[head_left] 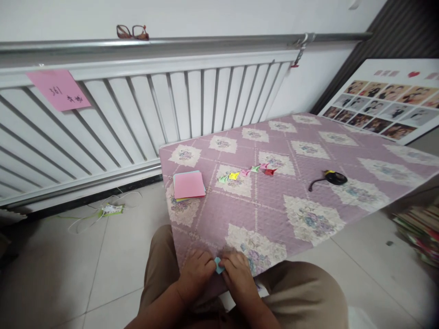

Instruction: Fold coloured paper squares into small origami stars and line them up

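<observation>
A small folded piece of light blue paper [218,265] lies between my two hands at the near edge of the cloth-covered table. My left hand [198,269] has its fingers curled against the paper's left side. On the other side, my right hand [237,273] pinches the paper with thumb and fingers. A stack of square paper sheets [189,184], pink on top, sits at the table's left. Several small folded paper pieces in green, yellow, pink and red [245,173] form a row near the middle.
A black looped object [336,178] with a cord lies on the table's right part. A photo board [384,103] leans at the back right. Behind the table stands a white radiator [178,100]. A power strip [111,209] with cables is on the floor at left.
</observation>
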`<state>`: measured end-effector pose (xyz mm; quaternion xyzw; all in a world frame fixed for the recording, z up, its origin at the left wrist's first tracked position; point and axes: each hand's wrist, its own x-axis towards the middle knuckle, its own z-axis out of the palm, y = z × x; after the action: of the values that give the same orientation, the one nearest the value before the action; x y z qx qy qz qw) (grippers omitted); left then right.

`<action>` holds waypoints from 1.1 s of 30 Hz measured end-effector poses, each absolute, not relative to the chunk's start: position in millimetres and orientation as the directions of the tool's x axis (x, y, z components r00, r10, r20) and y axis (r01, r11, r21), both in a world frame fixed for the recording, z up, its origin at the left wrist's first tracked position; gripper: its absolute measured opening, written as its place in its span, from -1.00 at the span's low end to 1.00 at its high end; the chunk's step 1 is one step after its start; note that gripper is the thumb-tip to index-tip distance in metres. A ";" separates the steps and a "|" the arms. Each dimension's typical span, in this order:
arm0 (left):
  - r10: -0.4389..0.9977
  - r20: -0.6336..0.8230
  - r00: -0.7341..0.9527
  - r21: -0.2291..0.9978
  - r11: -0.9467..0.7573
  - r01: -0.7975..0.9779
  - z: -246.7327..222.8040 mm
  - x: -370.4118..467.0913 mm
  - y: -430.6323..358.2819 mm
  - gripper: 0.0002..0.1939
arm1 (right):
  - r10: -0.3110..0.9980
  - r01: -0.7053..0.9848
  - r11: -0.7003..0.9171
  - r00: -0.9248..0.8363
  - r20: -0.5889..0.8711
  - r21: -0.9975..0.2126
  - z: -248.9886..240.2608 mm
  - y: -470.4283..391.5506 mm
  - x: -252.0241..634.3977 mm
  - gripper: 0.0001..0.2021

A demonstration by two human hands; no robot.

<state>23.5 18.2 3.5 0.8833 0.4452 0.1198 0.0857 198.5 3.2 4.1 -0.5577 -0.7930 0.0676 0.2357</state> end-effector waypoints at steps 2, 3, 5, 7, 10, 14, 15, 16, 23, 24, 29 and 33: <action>0.815 0.134 0.563 0.273 -0.577 0.770 4.3 23.1 16.4 -0.81 | 0.918 0.843 0.381 -0.298 0.260 -0.380 9.4 2.3 201.4 -0.83; 0.818 0.134 0.559 0.279 -0.572 0.771 5.1 23.1 15.8 -0.82 | 0.918 0.836 0.388 -0.314 0.243 -0.389 12.5 1.9 202.5 -0.83; 0.824 0.131 0.551 0.292 -0.564 0.773 7.1 23.1 14.8 -0.84 | 0.915 0.817 0.400 -0.333 0.226 -0.415 17.9 1.1 203.8 -0.82; 0.828 0.124 0.547 0.306 -0.557 0.773 9.2 23.2 14.2 -0.86 | 0.915 0.804 0.401 -0.336 0.222 -0.439 20.9 0.4 203.6 -0.81; 0.827 0.111 0.552 0.336 -0.553 0.762 12.7 22.9 13.5 -0.88 | 0.920 0.807 0.391 -0.326 0.218 -0.442 19.7 -0.2 201.5 -0.83; 0.843 0.097 0.530 0.381 -0.523 0.762 18.2 22.7 13.2 -0.90 | 0.933 0.827 0.354 -0.284 0.220 -0.436 11.3 -0.4 198.0 -0.85; 0.851 0.086 0.517 0.391 -0.507 0.768 19.8 22.9 13.2 -0.90 | 0.938 0.828 0.343 -0.273 0.216 -0.443 9.2 -0.3 197.2 -0.86; 0.860 0.073 0.504 0.402 -0.488 0.775 21.4 23.2 13.2 -0.90 | 0.941 0.827 0.333 -0.263 0.212 -0.453 7.5 -0.2 196.5 -0.87; 0.908 0.040 0.417 0.461 -0.387 0.799 25.5 25.6 12.9 -0.86 | 0.946 0.792 0.323 -0.260 0.192 -0.517 8.2 0.9 203.1 -0.91; 0.910 0.041 0.412 0.470 -0.381 0.796 25.3 25.9 12.7 -0.86 | 0.945 0.788 0.327 -0.270 0.185 -0.521 9.0 0.8 205.5 -0.91; 0.928 0.059 0.368 0.530 -0.342 0.776 25.6 27.6 11.9 -0.84 | 0.950 0.793 0.311 -0.273 0.149 -0.525 11.2 0.3 212.4 -0.92; 0.933 0.078 0.351 0.558 -0.333 0.760 27.1 28.6 11.6 -0.83 | 0.957 0.827 0.291 -0.252 0.146 -0.481 11.9 0.8 211.9 -0.93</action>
<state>28.6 11.6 27.1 0.7921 0.5344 0.1972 0.2192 211.9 0.8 11.9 -0.5747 -0.7758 0.1553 0.2091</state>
